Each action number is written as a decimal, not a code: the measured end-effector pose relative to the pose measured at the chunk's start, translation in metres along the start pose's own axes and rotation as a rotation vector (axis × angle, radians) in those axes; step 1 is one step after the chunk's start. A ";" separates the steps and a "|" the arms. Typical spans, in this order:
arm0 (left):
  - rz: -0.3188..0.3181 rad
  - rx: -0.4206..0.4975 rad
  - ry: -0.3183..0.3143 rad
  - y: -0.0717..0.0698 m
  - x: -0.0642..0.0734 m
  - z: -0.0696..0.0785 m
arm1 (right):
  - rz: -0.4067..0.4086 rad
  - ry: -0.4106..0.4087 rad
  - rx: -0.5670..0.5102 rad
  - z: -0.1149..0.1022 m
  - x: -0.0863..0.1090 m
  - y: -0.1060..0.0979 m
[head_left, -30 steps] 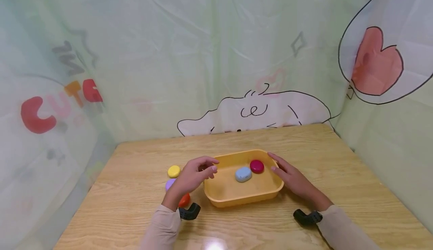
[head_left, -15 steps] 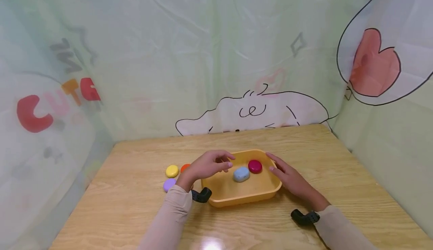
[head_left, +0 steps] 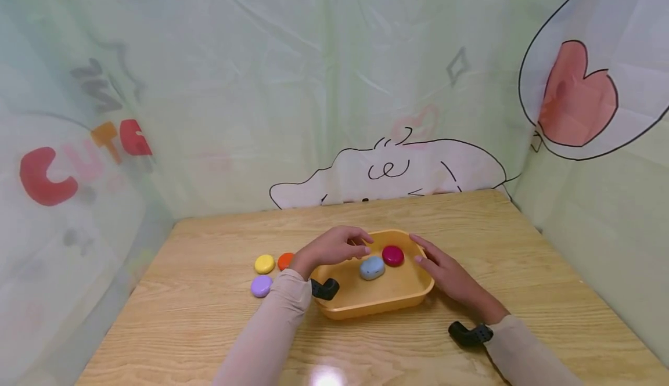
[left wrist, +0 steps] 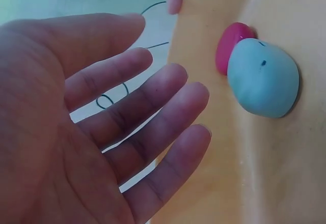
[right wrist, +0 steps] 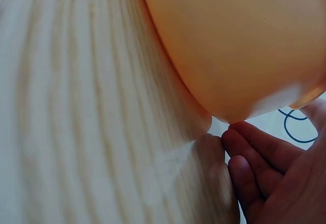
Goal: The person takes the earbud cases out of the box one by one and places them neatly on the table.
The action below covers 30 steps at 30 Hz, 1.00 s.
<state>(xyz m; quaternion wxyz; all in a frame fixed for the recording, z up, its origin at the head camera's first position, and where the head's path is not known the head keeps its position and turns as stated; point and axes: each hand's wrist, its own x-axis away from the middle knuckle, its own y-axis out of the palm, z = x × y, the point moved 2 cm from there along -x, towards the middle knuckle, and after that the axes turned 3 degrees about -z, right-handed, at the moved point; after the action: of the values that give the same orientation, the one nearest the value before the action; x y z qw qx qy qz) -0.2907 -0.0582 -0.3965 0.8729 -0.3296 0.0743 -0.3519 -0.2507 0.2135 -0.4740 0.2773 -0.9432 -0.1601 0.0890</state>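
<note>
A yellow-orange plastic tray [head_left: 360, 307] stands on the wooden table. Inside it lie a rounded light blue piece [head_left: 372, 268] with small dark marks and a glossy magenta round piece [head_left: 393, 256]; the two sit close together. My left hand [head_left: 337, 246] hovers over the tray's left part, palm inward, fingers loosely bent and holding nothing. In the left wrist view its fingertips are apart from the blue piece [left wrist: 263, 79]. My right hand [head_left: 444, 270] holds the tray's right end, thumb over the rim and fingers against the outer wall [right wrist: 239, 56].
Left of the tray lie a yellow round piece [head_left: 264, 264], a purple one [head_left: 261, 285] and an orange-red one [head_left: 286, 260], partly hidden by my left wrist. A printed curtain [head_left: 251, 113] hangs behind the table [head_left: 198, 305] and along its sides.
My left hand has moved right and away from me, from the tray's left edge to over its inside. The orange-red piece has come into fuller view. My right hand stays at the tray.
</note>
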 end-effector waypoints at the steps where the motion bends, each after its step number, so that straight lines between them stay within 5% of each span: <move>1: -0.001 -0.005 -0.008 0.000 -0.002 0.000 | 0.000 0.002 -0.002 0.000 0.000 0.000; 11: -0.032 -0.167 -0.081 0.010 -0.018 0.000 | 0.001 -0.002 -0.021 0.000 0.000 -0.001; 30: -0.076 -0.259 -0.126 0.029 -0.026 0.000 | -0.005 0.005 -0.024 0.002 0.000 0.000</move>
<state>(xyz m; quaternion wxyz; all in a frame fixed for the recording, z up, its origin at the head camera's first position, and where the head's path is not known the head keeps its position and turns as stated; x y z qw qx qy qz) -0.2937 -0.0254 -0.4174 0.8119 -0.4636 0.0516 -0.3510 -0.2513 0.2148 -0.4756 0.2667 -0.9462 -0.1627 0.0841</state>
